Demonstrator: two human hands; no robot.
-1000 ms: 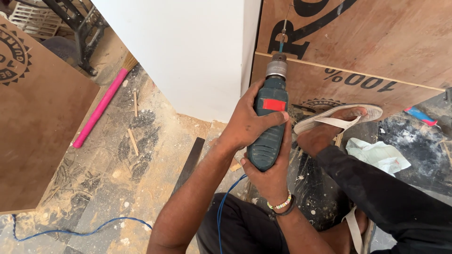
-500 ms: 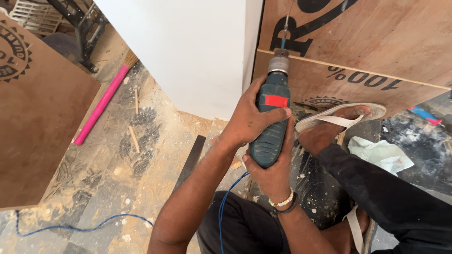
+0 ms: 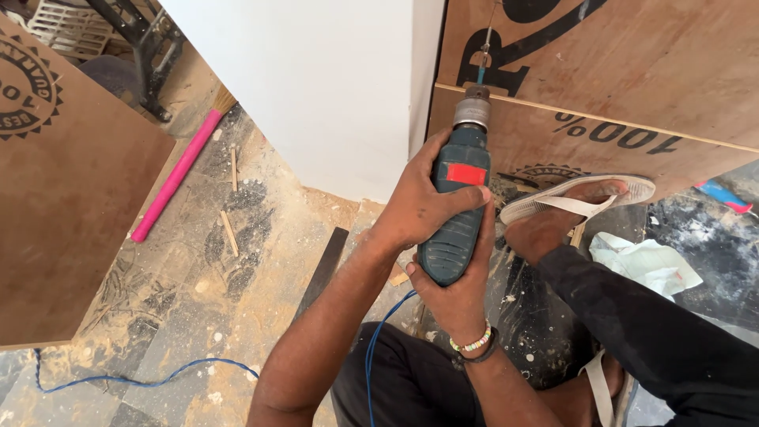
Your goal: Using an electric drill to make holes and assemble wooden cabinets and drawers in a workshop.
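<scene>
A dark green electric drill (image 3: pixel 455 209) with a red label points up at a brown plywood board (image 3: pixel 632 71). Its thin bit (image 3: pixel 482 63) touches the board near black printed markings. My left hand (image 3: pixel 411 209) wraps the drill body from the left side. My right hand (image 3: pixel 458 289) grips the drill's rear end from below, with bead bracelets on its wrist. A blue cable (image 3: pixel 375 356) runs down from the drill. My foot in a white sandal (image 3: pixel 573 202) presses against the lower plywood sheet (image 3: pixel 553 134).
A white panel (image 3: pixel 316 87) stands left of the board. Another plywood sheet (image 3: pixel 63 198) leans at far left. A pink-handled brush (image 3: pixel 178 174), wood slivers, a dark strip (image 3: pixel 324 269) and sawdust lie on the floor. Crumpled paper (image 3: pixel 644 261) lies at right.
Both hands keep their hold on the drill against the board. The drill has shifted only slightly to the right in view.
</scene>
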